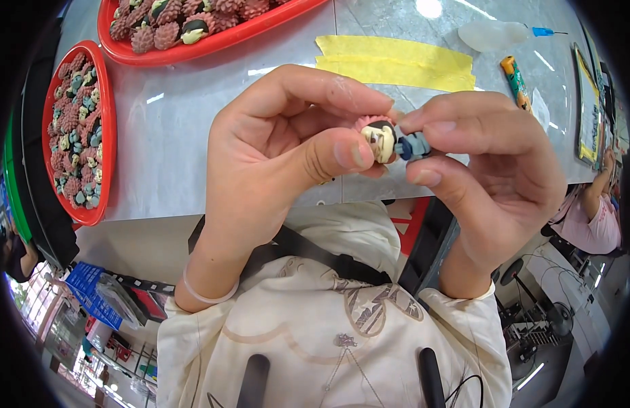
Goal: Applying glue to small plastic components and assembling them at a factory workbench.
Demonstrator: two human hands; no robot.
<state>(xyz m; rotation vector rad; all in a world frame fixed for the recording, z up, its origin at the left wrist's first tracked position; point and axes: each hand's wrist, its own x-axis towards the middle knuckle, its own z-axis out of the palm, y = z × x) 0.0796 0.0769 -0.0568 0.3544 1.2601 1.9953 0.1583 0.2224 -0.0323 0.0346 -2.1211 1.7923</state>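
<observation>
Just above the table's near edge, my left hand (267, 153) pinches a small figurine head (379, 141) between thumb and fingers. It has pink spiky hair, a dark patch and a cream face. My right hand (502, 156) grips a small blue-grey figurine body (415, 145) by thumb and fingertips. Head and body meet between my hands; whether they are joined, I cannot tell. Similar heads lie in the large red tray (213, 42) at the far left. A narrower red tray (108, 136) at the left holds mixed pink, cream and blue-grey pieces.
Yellow tape strips (396, 64) lie on the grey table (162, 163) beyond my hands. At the far right are a translucent squeeze bottle (488, 36) with a blue needle tip (545, 32) and an orange-and-green tube (514, 78). Another person (590, 217) sits at the right.
</observation>
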